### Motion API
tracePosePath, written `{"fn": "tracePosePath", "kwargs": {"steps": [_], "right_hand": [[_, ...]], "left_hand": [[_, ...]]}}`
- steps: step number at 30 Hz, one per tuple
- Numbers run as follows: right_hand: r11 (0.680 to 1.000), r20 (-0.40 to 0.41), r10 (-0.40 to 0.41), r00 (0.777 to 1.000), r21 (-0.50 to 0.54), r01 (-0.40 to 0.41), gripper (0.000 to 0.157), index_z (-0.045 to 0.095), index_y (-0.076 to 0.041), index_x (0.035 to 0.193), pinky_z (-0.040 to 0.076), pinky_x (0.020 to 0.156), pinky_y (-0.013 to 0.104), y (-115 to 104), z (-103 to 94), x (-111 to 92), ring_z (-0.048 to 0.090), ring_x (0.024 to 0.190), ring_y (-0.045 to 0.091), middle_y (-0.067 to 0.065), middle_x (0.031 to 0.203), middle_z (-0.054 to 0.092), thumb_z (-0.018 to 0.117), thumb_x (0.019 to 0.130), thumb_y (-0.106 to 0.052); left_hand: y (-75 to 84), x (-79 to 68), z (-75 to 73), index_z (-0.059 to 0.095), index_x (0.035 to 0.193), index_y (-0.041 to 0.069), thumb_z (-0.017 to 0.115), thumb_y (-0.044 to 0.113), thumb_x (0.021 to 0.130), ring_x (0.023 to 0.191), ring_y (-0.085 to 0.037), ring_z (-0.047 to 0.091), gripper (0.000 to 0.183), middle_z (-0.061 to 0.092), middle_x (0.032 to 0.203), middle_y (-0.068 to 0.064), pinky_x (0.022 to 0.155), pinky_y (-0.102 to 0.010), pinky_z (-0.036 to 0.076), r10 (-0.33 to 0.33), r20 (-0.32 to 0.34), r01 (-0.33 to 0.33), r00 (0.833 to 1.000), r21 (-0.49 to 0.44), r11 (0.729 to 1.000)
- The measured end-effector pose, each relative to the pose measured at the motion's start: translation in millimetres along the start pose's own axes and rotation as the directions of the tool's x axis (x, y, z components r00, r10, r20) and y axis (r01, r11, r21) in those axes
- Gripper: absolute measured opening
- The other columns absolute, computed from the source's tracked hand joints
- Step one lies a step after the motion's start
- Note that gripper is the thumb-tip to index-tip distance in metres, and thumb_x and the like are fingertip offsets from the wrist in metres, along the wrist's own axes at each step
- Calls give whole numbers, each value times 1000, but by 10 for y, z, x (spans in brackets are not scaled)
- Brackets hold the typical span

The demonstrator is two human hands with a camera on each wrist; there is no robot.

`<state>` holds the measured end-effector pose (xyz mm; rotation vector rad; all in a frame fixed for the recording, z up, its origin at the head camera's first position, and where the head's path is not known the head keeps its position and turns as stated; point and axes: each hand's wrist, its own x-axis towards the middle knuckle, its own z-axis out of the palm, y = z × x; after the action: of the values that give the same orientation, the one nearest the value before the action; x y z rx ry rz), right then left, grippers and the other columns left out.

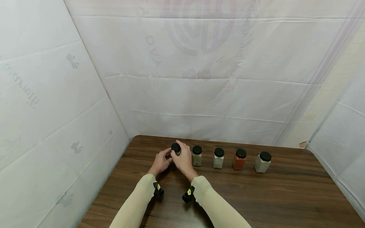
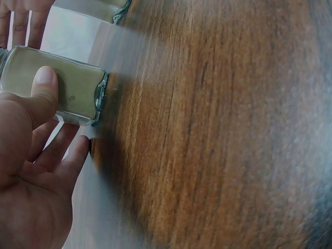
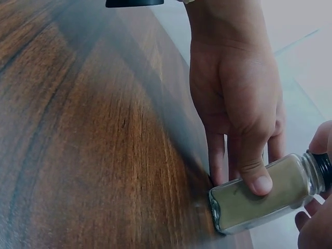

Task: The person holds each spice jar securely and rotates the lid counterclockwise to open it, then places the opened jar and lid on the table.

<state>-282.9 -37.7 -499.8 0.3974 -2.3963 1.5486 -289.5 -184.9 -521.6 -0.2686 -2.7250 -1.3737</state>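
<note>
A square glass spice jar [image 2: 78, 88] with greenish powder and a black screw lid [image 1: 175, 147] stands on the table's far left part. My left hand [image 1: 161, 161] grips the jar's body, its thumb flat across the glass and its fingers behind, as the left wrist view shows. From the right, my right hand [image 1: 183, 157] reaches over and holds the black lid between thumb and fingers. In the right wrist view the fingertips [image 3: 322, 139] sit right at the lid's edge. The jar's base is low at the wooden surface.
To the right, a row of similar black-lidded jars stands upright: one greenish [image 1: 197, 158], one pale [image 1: 218, 161], one orange-red [image 1: 239, 162] and one greyish [image 1: 262, 164]. The brown wooden table [image 1: 271, 199] ends at white cloth walls [image 1: 182, 95] behind and at the sides.
</note>
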Motion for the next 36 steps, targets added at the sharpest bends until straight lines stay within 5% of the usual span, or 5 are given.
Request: {"fn": "tracePosePath", "kwargs": {"steps": [36], "right_hand": [[998,6,-58,998,-13,58,50,54,-12,149,47,102,53,-103,-116,20,50,132,34,12,147,55,65,100,-18]], "left_hand": [[-1,-17,-1,59,142,3,72,4,95,129,-35,60,49,63,138,-19,103,-50,50,32,-12,-32,999,16,999]]}}
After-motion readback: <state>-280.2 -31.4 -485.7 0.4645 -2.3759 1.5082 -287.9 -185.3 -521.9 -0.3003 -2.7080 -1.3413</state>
